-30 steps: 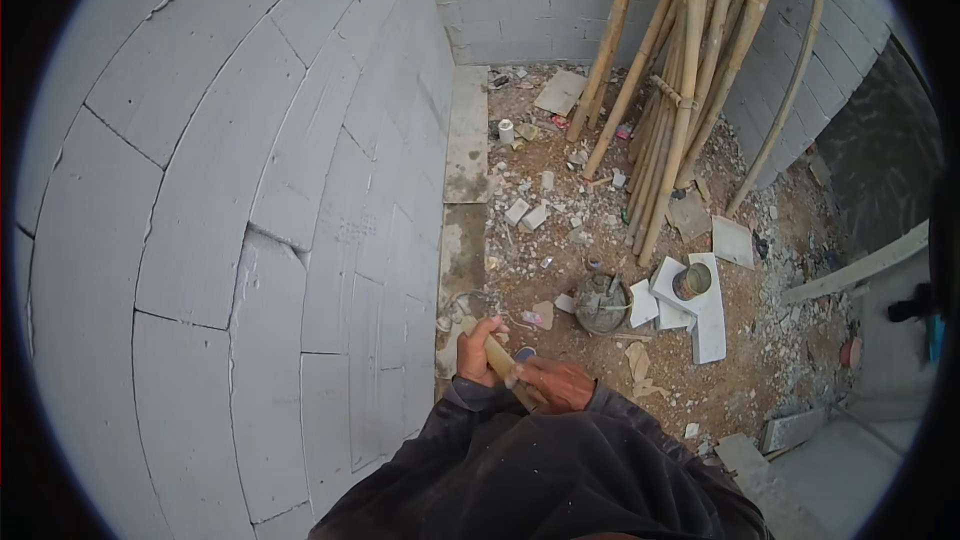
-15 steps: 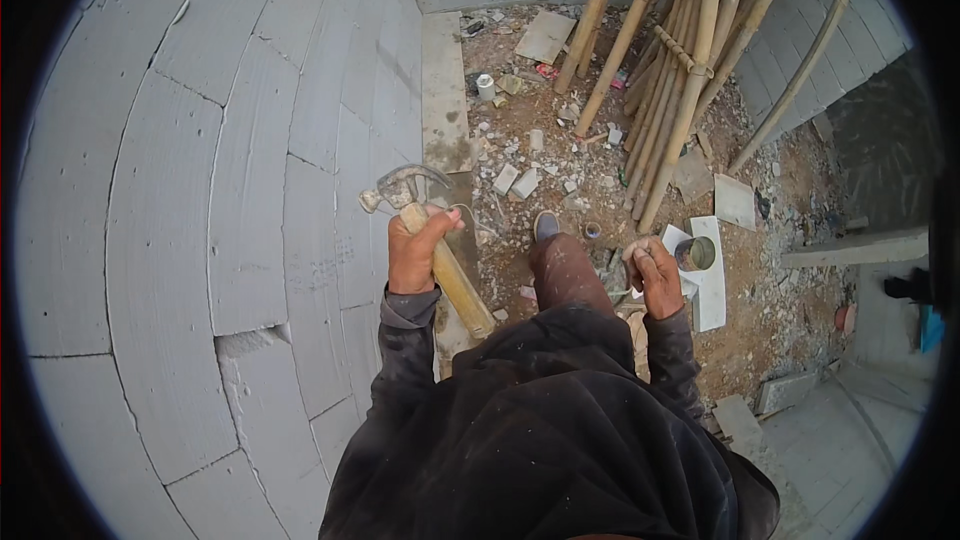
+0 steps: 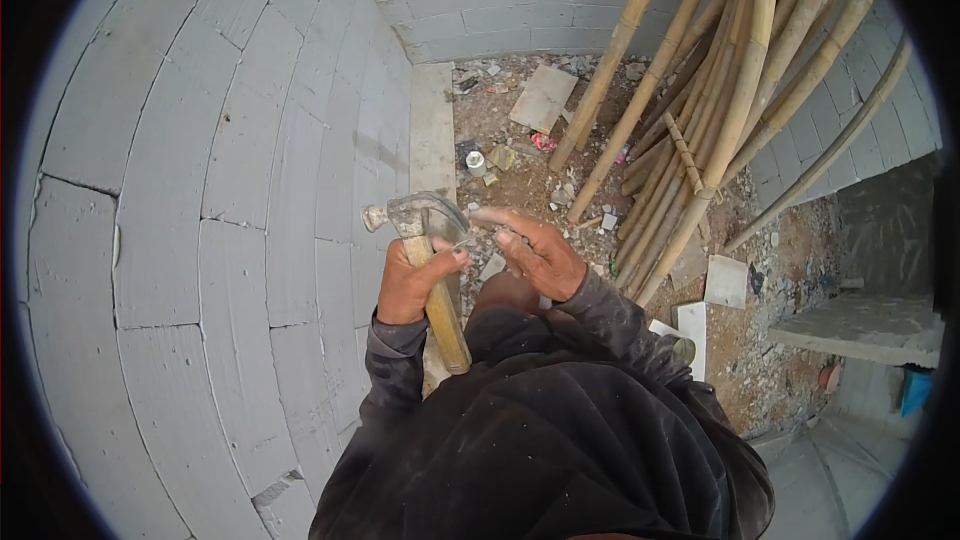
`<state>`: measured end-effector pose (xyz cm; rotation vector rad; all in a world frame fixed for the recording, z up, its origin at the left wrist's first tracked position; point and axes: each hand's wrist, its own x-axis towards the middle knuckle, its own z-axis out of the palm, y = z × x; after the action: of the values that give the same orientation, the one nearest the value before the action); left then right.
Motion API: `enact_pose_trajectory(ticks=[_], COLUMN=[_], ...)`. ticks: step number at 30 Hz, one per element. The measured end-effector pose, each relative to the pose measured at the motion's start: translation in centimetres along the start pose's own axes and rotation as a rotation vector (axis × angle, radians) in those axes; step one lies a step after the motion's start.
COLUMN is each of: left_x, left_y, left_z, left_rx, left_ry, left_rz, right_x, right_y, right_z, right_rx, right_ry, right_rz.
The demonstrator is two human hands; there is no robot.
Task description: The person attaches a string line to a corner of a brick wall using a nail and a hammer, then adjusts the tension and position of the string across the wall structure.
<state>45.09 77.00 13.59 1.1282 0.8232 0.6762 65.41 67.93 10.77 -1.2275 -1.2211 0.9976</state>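
Observation:
My left hand (image 3: 403, 290) is closed round the wooden handle of a claw hammer (image 3: 447, 332), just below its worn metal head. The head is uppermost, its round face toward the block wall and its curved claw toward my other hand. Close by the claw tip is my right hand (image 3: 545, 258), fingers pinched together and pointing at my left thumb. Something thin, like a bit of string or wire, shows between the two hands; it is too small to make out. The hammer touches neither the wall nor the floor.
A grey block wall (image 3: 240, 180) rises close on my left. Bamboo poles (image 3: 700, 140) lean in a bundle ahead to the right. Rubble, a white cup-like container (image 3: 476, 162) and a flat board (image 3: 544, 98) lie on the floor. A tin (image 3: 684, 351) stands beside my right arm.
My right hand has come left and forward from beside the tin to the hammer's claw. The left hand keeps the hammer, now slightly more upright. The view has tilted up toward the back wall.

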Motion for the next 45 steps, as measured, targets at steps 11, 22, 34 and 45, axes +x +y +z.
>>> enact_pose_trajectory(ticks=[11, 22, 34, 45], left_x=[25.5, 51.7, 75.2, 85.3], left_y=[5.9, 16.1, 29.1, 32.0], left_z=[-1.2, -1.8, -1.5, -4.2], left_rx=[0.205, 0.125, -0.046, -0.042], left_ry=[0.122, 0.313, 0.647, 0.847], left_rz=[0.145, 0.450, 0.767, 0.802], right_x=[27.9, 56.8, 84.2, 98.3], right_y=[3.5, 2.3, -0.7, 0.7], right_z=[-9.4, -18.8, -23.0, -22.6], right_rx=[0.115, 0.716, 1.042, -0.044], right_ry=[-0.324, -0.405, -0.615, -0.381], right_rz=[-0.006, 0.365, 0.156, -0.716])
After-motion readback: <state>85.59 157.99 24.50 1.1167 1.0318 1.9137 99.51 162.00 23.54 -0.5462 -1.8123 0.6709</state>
